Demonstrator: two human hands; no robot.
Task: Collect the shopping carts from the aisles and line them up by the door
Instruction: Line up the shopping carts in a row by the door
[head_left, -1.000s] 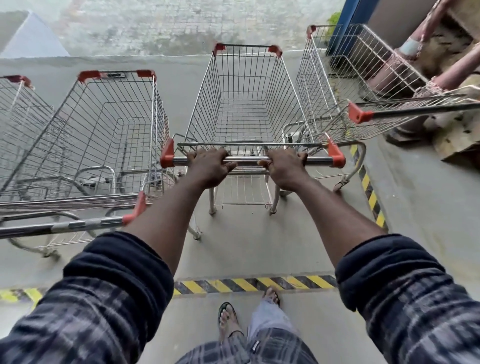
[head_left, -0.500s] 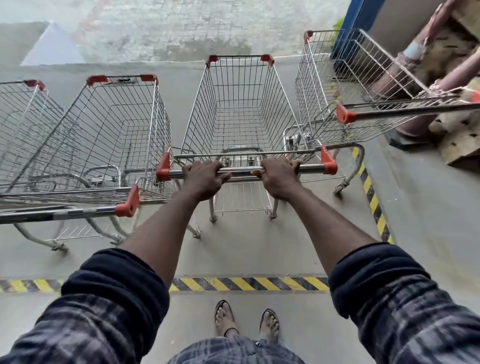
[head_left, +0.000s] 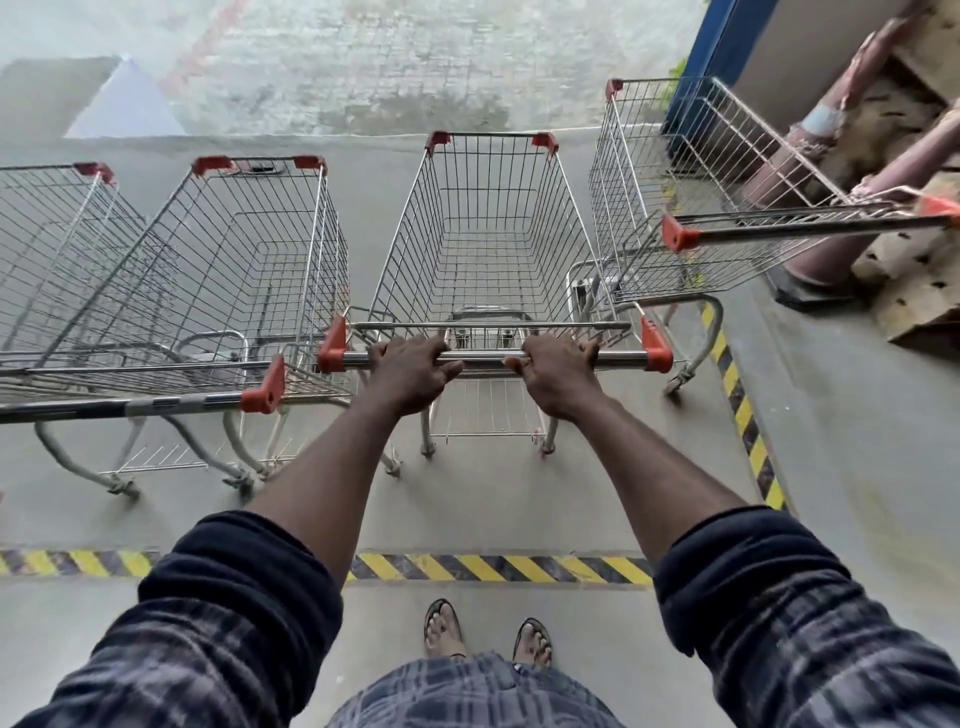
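We grip handle bar (head_left: 493, 358) of middle cart (head_left: 488, 249), left hand (head_left: 410, 371) and right hand (head_left: 558, 376) both clenched round it. Cart slotted between parked neighbours. Rigid wire, rolls light; hold bar wide.

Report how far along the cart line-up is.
Done: the far-left cart, left cart and right cart stand side by side beyond the striped floor tape. In hand: the middle cart sits in the gap between them, left hand and right hand gripping its handle. Left: letting go of it; the right cart looks angled and may need straightening. Carts in the aisles are out of view.
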